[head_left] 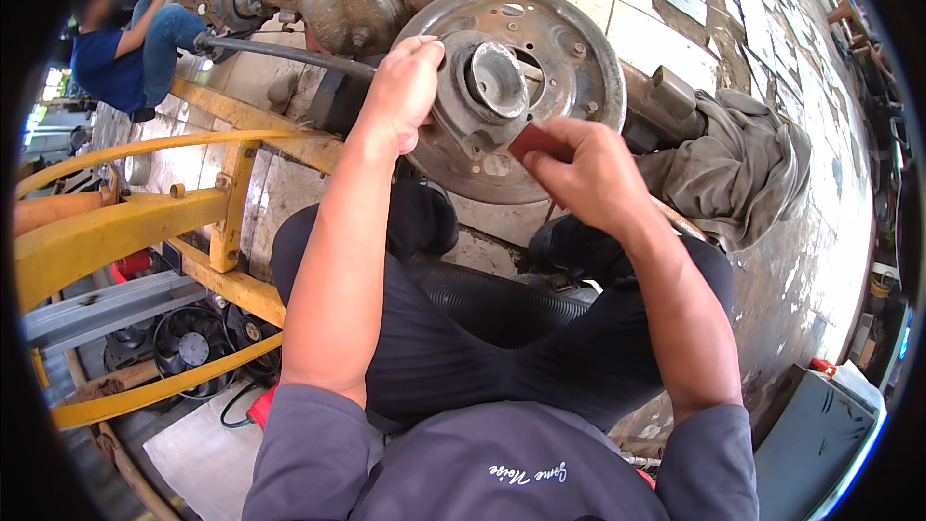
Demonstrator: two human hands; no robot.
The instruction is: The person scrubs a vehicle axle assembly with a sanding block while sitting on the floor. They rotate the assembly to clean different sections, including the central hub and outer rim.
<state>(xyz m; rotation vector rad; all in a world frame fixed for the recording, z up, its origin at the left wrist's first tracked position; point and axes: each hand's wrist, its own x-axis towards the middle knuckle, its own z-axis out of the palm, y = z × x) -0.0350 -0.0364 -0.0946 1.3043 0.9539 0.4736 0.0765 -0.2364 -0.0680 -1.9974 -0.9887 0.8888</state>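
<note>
Obstacle at left: yellow frame (125, 229)

Head-worn fisheye, down toward hands (401, 89)

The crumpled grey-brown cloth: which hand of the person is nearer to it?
Right. The right hand, pinching a red piece, is left of the cloth, not touching it; the left hand is farther left, at the metal hub.

one left hand (403, 87), one right hand (590, 172), one red sandpaper sheet (531, 141), one flanged hub (460, 96), one brake backing plate (569, 87), one crumpled cloth (743, 164)
</note>
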